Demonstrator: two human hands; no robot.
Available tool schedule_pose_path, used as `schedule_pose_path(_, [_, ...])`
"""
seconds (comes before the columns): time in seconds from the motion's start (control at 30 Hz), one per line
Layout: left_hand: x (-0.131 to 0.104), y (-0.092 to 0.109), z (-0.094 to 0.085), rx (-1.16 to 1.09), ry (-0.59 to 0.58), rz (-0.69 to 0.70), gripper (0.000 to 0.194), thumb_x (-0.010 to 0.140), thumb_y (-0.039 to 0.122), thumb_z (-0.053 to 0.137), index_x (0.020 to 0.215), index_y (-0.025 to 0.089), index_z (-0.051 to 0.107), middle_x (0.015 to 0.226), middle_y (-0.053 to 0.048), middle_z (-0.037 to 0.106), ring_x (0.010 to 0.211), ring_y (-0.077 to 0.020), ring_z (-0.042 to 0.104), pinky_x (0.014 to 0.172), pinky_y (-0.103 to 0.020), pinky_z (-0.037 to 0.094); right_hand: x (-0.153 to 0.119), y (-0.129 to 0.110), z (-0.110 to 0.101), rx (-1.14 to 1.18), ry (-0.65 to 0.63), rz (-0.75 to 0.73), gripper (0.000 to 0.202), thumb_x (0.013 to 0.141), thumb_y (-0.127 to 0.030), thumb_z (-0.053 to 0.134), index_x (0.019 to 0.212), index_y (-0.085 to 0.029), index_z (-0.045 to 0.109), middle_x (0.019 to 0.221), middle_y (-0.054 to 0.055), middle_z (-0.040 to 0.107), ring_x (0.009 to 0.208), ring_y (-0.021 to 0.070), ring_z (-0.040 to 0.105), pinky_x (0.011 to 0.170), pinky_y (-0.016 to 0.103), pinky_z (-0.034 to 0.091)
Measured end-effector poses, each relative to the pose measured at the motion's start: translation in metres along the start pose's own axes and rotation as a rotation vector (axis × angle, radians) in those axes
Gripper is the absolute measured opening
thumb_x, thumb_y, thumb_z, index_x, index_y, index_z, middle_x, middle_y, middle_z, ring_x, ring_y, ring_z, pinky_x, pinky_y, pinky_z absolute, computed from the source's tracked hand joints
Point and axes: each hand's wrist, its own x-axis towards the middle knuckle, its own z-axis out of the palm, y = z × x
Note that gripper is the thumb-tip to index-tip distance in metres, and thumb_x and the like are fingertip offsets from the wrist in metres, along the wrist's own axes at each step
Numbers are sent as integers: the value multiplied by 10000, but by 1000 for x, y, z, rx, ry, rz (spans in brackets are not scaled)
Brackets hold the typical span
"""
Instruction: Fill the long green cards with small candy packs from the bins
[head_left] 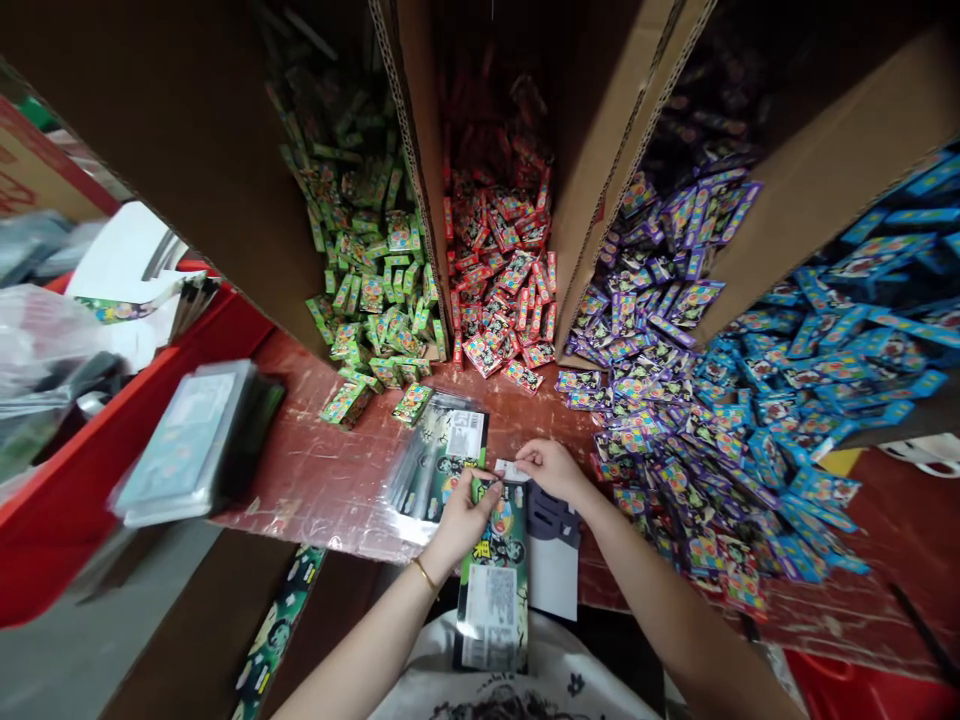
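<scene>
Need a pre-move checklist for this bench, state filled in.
1. Left hand holding the printed pack near its top: ok.
2. Right hand at the small white piece by the pack's top: ok; firmness of grip: cannot tell.
3. Green packets and red packets split by a cardboard divider: ok.
4. Purple packets and blue packets kept apart: not ok, they meet at the front.
5. Contents of the printed pack: cannot tell.
</scene>
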Motion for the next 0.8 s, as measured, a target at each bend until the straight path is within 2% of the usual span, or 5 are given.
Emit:
schedule_pose_path(0.2, [3,-1,2,-1,10,6,197,784,362,595,839,194,510,1018,-80,668,986,-220,600,909,-356,395,-13,-5,-19,94,-60,-175,94,737,-193,608,652,-186,649,810,36,614,779,172,592,697,283,459])
schedule_pose_path(0.3, [3,-1,3,-6,10,3,190,782,362,591,829,198,507,1018,-86,676,999,-232,604,911,-374,398,-10,-2,-15,209,5,-158,90,752,-206,598,825,-197,651,867,43,617,802,172,587,718,303,465])
schedule_pose_path(0.47, [4,0,3,4,33,4,203,766,372,607,829,197,524,1015,-85,674,990,-237,604,918,-387,390,9,-2,14,261,26,-81,559,660,-93,603,1192,-216,482,811,-3,613,616,120,557,607,263,469])
schedule_pose_path(0.6, [4,2,4,-2,41,9,209,760,381,610,815,194,534,995,-84,676,968,-240,608,903,-392,399,9,-11,17,284,-15,-113,481,689,-94,576,1151,-208,511,708,-28,625,631,133,582,628,267,467])
schedule_pose_path(0.8, [1,6,0,-27,48,12,231,747,377,644,824,191,530,889,-42,664,859,-204,613,830,-341,430,-11,-36,-11,541,75,-83,497,723,-225,659,1184,-209,475,752,-6,653,692,162,618,689,303,490])
